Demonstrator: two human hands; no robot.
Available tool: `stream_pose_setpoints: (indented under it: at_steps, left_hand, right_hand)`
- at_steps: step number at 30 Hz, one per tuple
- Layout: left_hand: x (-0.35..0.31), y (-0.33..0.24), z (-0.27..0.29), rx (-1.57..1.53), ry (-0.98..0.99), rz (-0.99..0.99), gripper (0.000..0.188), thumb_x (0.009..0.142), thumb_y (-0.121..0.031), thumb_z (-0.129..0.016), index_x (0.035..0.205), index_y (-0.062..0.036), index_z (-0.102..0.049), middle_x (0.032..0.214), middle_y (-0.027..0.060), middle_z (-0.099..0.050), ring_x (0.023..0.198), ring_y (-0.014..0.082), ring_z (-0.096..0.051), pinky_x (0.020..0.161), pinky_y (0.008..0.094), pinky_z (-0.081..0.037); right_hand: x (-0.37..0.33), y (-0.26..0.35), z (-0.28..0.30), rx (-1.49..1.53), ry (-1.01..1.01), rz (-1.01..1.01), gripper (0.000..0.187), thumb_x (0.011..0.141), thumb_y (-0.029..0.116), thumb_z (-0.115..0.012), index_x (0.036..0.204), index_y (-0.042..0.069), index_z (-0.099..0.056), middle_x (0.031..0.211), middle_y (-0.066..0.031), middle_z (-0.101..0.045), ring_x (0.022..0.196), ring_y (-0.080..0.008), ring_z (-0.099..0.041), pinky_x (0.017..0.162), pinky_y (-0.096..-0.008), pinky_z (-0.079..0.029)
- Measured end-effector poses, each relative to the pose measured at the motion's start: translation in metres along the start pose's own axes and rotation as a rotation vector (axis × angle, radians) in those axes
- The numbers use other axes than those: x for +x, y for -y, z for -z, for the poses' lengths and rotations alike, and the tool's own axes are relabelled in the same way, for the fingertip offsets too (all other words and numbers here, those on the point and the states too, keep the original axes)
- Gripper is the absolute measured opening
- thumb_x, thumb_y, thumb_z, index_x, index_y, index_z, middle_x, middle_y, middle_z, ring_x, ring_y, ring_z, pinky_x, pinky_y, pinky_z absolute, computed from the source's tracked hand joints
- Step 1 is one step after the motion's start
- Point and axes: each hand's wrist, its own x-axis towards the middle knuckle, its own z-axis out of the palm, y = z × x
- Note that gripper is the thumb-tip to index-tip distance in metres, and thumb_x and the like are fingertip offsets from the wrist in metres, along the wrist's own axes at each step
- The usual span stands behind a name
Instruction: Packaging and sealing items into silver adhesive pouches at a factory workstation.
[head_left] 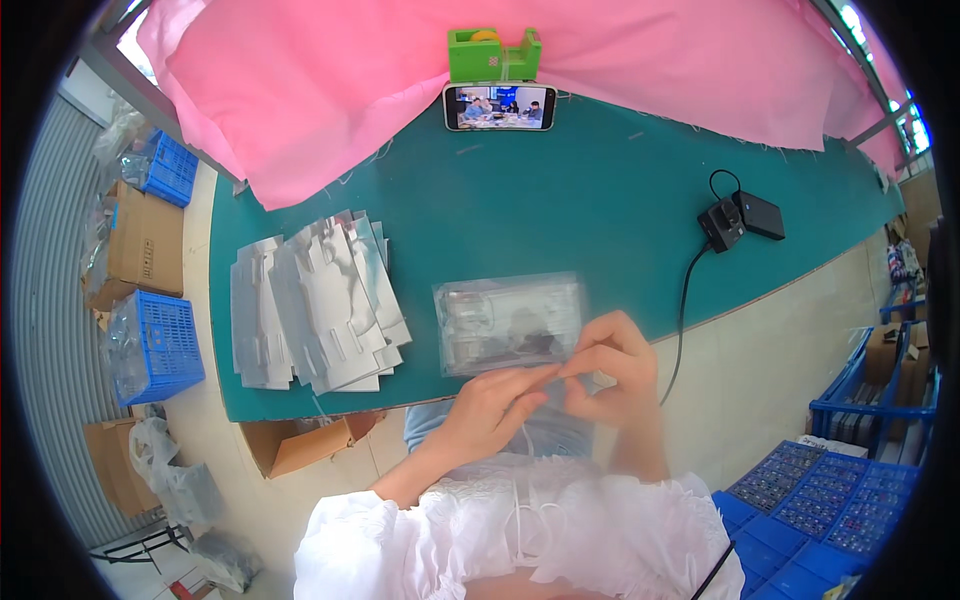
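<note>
Just beyond my hands, a flat stack of clear plastic sleeves [510, 322] lies near the front edge of the green table [560, 190]. My left hand [490, 408] is over the table's front edge, its fingers stretched out together and its thumb a little apart. The fingers of my right hand [612, 368] are bent in a pinch that meets the left fingertips beside the stack's near right corner. Whatever is between them, if anything, is too small to make out. To the left lies a fanned pile of silvery-grey flat cut pieces [335, 305].
A phone [499, 107] showing a video leans against a green tape dispenser [493, 55]. Pink cloth [330, 80] drapes the far side. Black devices [740, 218] with a cable lie right. Blue crates [165, 345] and cartons stand left; blue trays [800, 510] of small parts sit lower right.
</note>
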Motion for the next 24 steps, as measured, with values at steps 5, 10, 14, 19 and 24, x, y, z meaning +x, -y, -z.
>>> stream_pose_setpoints:
  at_steps: [5, 10, 14, 19, 24]
  left_hand:
    - [-0.004, 0.01, -0.005, -0.018, 0.077, -0.032, 0.038, 0.091, -0.016, -0.06, 0.127, -0.0042, -0.058, 0.097, 0.0134, -0.067, 0.086, 0.0305, -0.064, 0.076, 0.0376, -0.05]
    - [0.001, -0.004, -0.003, -0.068, -0.051, 0.017, 0.036, 0.091, -0.015, -0.059, 0.125, -0.0025, -0.059, 0.096, 0.014, -0.067, 0.089, 0.0325, -0.064, 0.075, 0.0377, -0.05]
    - [0.001, 0.006, -0.009, 0.016, -0.119, -0.085, 0.036, 0.091, -0.015, -0.059, 0.126, -0.0028, -0.059, 0.094, 0.0138, -0.067, 0.086, 0.0323, -0.064, 0.074, 0.0375, -0.05]
    - [0.0, 0.008, -0.007, 0.03, 0.036, -0.054, 0.038, 0.091, -0.015, -0.06, 0.127, -0.0036, -0.057, 0.088, 0.012, -0.067, 0.078, 0.0317, -0.063, 0.071, 0.0376, -0.049]
    - [0.002, 0.002, -0.002, -0.012, -0.045, -0.008, 0.04, 0.092, -0.019, -0.06, 0.129, -0.0037, -0.057, 0.088, 0.0116, -0.067, 0.078, 0.0311, -0.063, 0.071, 0.0373, -0.05]
  right_hand:
    - [0.002, 0.002, 0.002, 0.014, 0.006, 0.007, 0.024, 0.052, -0.003, -0.068, 0.073, 0.008, -0.068, 0.085, -0.0061, -0.054, 0.07, -0.0155, -0.056, 0.056, -0.0254, -0.042]
    - [0.001, 0.001, 0.003, -0.007, -0.004, 0.002, 0.024, 0.052, -0.003, -0.067, 0.074, 0.008, -0.068, 0.085, -0.0063, -0.053, 0.069, -0.0159, -0.055, 0.056, -0.0257, -0.043]
    - [0.001, 0.001, 0.004, -0.023, 0.001, 0.008, 0.025, 0.051, -0.003, -0.067, 0.074, 0.008, -0.068, 0.085, -0.0063, -0.053, 0.07, -0.0162, -0.055, 0.057, -0.0262, -0.043]
    - [0.001, 0.001, 0.006, -0.013, -0.009, 0.019, 0.025, 0.051, -0.003, -0.067, 0.073, 0.008, -0.068, 0.085, -0.0064, -0.053, 0.07, -0.0163, -0.056, 0.056, -0.0261, -0.043]
    - [0.001, 0.0, 0.009, -0.033, -0.011, 0.0, 0.026, 0.05, -0.003, -0.068, 0.073, 0.008, -0.068, 0.084, -0.0064, -0.054, 0.07, -0.0164, -0.056, 0.057, -0.0261, -0.043]
